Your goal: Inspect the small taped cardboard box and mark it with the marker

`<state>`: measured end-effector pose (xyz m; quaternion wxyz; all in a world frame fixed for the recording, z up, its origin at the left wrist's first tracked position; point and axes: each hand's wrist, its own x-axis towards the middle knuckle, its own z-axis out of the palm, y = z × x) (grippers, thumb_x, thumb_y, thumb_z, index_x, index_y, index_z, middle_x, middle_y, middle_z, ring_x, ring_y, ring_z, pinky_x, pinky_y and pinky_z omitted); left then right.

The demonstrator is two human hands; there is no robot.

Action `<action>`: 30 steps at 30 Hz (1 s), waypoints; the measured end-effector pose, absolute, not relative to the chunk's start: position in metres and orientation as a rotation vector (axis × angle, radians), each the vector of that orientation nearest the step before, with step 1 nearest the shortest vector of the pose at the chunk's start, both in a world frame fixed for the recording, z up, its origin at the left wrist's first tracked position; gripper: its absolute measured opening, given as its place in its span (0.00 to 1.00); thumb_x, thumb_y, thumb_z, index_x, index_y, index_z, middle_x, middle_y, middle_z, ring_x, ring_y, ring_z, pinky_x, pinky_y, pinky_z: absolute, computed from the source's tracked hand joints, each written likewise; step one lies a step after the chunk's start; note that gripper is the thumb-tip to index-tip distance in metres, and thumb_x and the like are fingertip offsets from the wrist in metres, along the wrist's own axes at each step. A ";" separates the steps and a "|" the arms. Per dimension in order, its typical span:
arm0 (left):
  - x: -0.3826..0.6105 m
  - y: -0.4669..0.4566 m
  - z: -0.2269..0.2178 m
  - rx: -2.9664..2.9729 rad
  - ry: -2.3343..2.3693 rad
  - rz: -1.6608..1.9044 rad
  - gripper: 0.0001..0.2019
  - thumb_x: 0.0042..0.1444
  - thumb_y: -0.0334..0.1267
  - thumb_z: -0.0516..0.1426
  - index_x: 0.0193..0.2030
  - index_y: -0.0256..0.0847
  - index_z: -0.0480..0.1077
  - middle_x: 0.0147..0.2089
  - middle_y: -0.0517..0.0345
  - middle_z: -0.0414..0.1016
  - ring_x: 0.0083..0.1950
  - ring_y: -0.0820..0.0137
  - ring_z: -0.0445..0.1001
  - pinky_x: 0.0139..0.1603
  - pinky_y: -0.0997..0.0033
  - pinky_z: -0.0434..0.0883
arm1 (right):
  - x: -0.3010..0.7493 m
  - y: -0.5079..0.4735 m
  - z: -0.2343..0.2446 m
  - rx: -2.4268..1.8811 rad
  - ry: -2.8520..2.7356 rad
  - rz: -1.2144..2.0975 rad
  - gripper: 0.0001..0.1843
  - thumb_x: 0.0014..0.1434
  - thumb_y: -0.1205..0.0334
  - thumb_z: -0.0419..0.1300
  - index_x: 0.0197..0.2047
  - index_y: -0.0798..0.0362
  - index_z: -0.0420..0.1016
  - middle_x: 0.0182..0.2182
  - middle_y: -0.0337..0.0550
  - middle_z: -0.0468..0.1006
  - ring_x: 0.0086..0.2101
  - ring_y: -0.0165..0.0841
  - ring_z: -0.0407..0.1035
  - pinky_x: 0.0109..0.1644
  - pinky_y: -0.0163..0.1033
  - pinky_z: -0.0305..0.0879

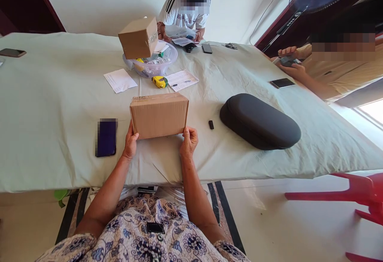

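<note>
Between my hands is a closed brown cardboard box [159,116], with tape along its upper edge. My left hand [130,143] grips its lower left corner, thumb on the near face. At the lower right corner, my right hand [189,140] pinches the edge between thumb and curled fingers. A dark blue phone-sized object [107,137] lies to the left of my left hand. To the right of my right hand is a small black piece [211,125]. Just beyond the box lies a yellow tape measure [159,81]. The box hides part of the tablecloth behind it.
Another cardboard box [136,38] rests on a clear plastic basin [170,56]. Paper sheets [120,81] lie nearby on the cloth-covered table [60,94]. A large black case [263,122] sits at right. One person [185,14] holds papers; another [335,66] holds a phone.
</note>
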<state>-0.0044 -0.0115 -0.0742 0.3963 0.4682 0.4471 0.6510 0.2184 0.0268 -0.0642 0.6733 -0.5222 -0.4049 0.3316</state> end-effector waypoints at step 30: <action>-0.009 -0.010 -0.084 1.233 1.528 1.684 0.29 0.55 0.45 0.59 0.64 0.42 0.66 0.61 0.46 0.73 0.65 0.54 0.70 0.69 0.52 0.66 | 0.221 0.022 -0.058 -1.416 -1.160 0.658 0.28 0.63 0.34 0.48 0.34 0.52 0.69 0.30 0.38 0.72 0.32 0.31 0.65 0.40 0.37 0.61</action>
